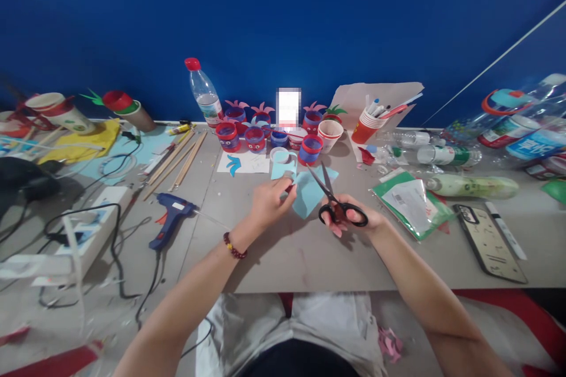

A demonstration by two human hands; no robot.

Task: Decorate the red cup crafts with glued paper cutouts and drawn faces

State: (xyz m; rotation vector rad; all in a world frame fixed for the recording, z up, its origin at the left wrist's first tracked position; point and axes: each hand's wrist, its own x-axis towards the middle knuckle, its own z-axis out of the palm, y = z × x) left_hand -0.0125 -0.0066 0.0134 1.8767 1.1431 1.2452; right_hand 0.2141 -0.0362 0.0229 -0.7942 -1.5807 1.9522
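Note:
My left hand [270, 205], with a beaded bracelet [234, 245] at its wrist, is closed with its fingertips pinched at a small piece of light blue paper [278, 171]. Another light blue sheet [308, 195] lies between the two hands. Black-handled scissors [329, 191] are held in my right hand [349, 219], fingers through the loops, blades apart and pointing up and left over the sheet's edge. Just beyond are red and purple decorated cups [310, 151] with paper leaves on several of them. A blue leaf-shaped cutout [233, 164] rests on white paper [254, 163].
At left lie a blue glue gun [173, 218], wooden sticks [188, 160] and a power strip [99, 235] with trailing cords. A bottle [204, 94] stands behind. To the right are a red cup of pens [368, 127], plastic bottles [448, 155], a green packet [411, 203] and a phone [489, 241].

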